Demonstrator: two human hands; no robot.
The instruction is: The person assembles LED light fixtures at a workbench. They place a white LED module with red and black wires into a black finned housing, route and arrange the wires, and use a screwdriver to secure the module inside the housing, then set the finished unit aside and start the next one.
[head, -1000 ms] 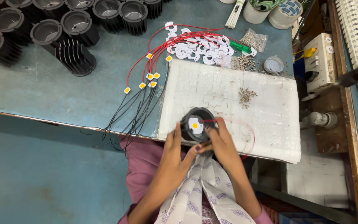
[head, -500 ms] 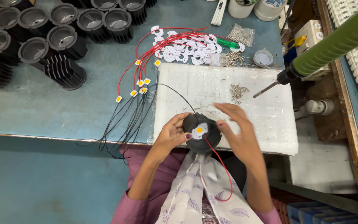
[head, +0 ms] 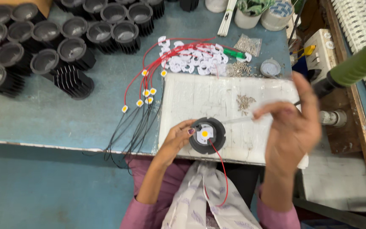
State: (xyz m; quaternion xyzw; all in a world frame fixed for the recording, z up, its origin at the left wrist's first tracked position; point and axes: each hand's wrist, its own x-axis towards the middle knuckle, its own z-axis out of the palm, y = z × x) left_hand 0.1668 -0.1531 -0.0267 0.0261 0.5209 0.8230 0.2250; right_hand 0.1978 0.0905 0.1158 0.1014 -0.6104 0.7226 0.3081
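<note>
Left hand [head: 172, 144] pinching black housing [head: 207, 135] on white board [head: 217, 99] near table [head: 56, 121] edge, right hand [head: 291, 123] blurred, closed around green screwdriver [head: 352, 70]; fastening step, likely needing tip aligned over disc [head: 204, 134].

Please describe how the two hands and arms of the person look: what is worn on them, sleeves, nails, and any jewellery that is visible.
Both forearms are bare up to pink sleeves pushed back near the elbows. The left hand has dark polish on at least one fingernail. The right hand is blurred, so its nails cannot be made out. No gloves, rings, watch or bracelets are visible on either. A pale patterned cloth hangs between the arms.
</note>
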